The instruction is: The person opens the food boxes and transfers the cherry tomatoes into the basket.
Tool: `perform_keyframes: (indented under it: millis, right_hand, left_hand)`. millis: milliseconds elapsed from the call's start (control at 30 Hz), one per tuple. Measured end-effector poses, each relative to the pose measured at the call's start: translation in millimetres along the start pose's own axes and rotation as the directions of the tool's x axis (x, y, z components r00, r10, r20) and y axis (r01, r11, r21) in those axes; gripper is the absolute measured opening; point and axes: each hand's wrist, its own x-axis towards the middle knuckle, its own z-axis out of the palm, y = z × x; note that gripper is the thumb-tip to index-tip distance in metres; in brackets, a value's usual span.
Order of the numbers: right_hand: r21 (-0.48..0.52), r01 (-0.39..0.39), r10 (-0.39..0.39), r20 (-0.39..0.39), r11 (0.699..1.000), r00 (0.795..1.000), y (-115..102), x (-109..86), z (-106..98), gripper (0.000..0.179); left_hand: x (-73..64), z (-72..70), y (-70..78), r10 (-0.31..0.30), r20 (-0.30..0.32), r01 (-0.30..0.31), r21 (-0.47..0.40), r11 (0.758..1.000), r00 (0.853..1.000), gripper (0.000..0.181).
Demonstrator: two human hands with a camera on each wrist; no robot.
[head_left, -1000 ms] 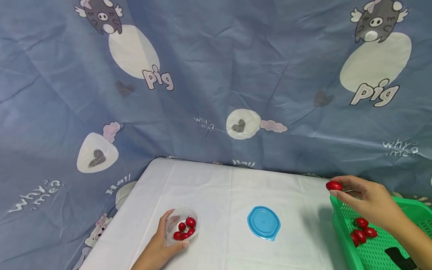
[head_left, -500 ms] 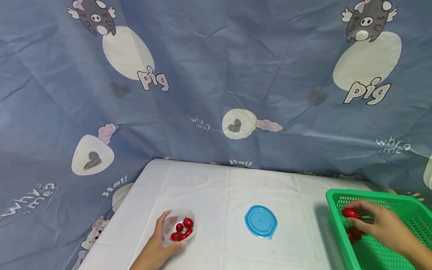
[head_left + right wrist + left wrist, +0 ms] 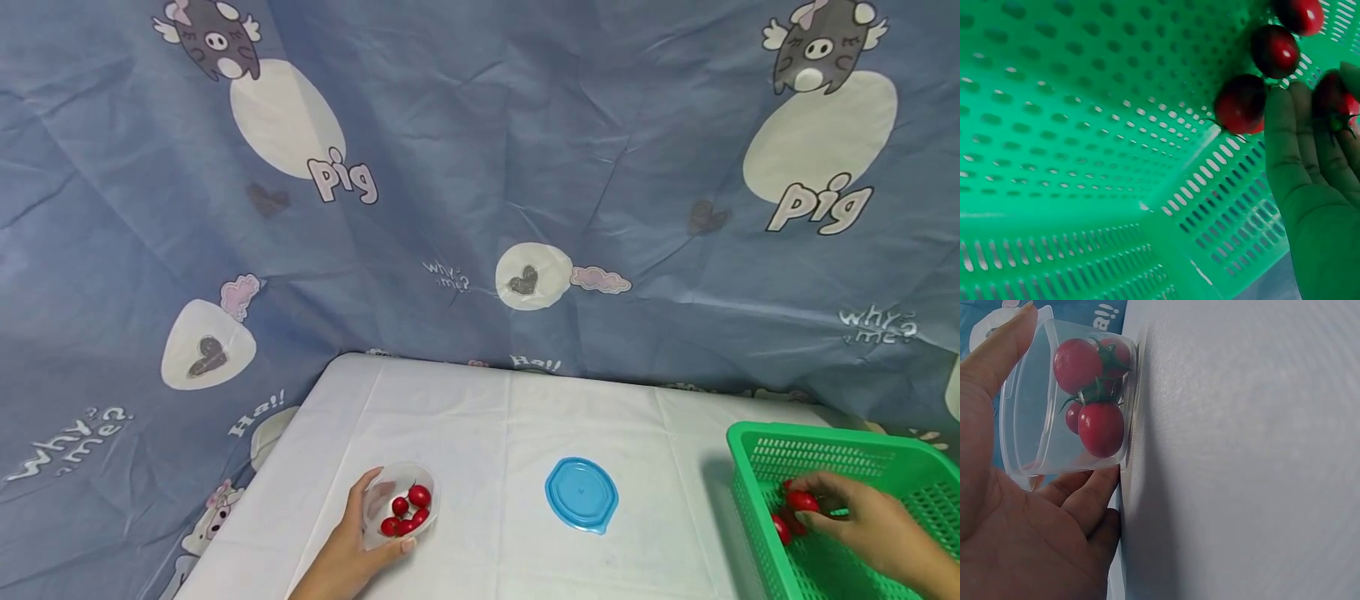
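Note:
My left hand (image 3: 356, 533) grips a small clear plastic tub (image 3: 377, 500) on the white table, thumb on its near side and fingers round the left. Several cherry tomatoes (image 3: 1100, 430) with green stems lie at the bottom of the tub. On the right, my right hand (image 3: 862, 521) is inside a green plastic basket (image 3: 832, 435), pinching a cherry tomato (image 3: 802, 501) between thumb and fingers. More tomatoes (image 3: 1240, 103) lie close by its fingertips, along the basket's left end; the hand partly covers them in the head view.
A blue lid (image 3: 581, 493) with a tab lies flat on the white tablecloth (image 3: 517, 433), between the tub and the basket. Behind and left of the table hangs a blue cloth (image 3: 420, 217) with pig prints. The basket has raised, slotted walls.
My right hand, holding a tomato, has come down from above the basket's far left rim into the basket, among the other tomatoes. The left hand and the tub have stayed in place.

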Motion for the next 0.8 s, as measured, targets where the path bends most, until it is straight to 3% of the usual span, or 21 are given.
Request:
perform_keyframes:
  millis: [267,567,800]
  right_hand:
    - [-0.002,-0.023,0.023,0.012,1.000,1.000,10,1.2,7,0.037]
    - [-0.127,0.017,-0.023,-0.047,0.992,0.999,16,2.1,14,0.041]
    - [-0.131,-0.002,0.000,-0.017,0.991,1.000,14,5.2,22,0.041]
  left_hand:
    - [0.4,0.2,-0.8,0.003,0.003,-0.003,0.002,1.000,1.000,0.107]
    - [-0.9,0.5,-1.8,-0.002,0.003,0.002,-0.004,1.000,1.000,0.107]
    - [0.0,-0.3,-1.0,-0.007,-0.008,0.007,0.016,1.000,1.000,0.108]
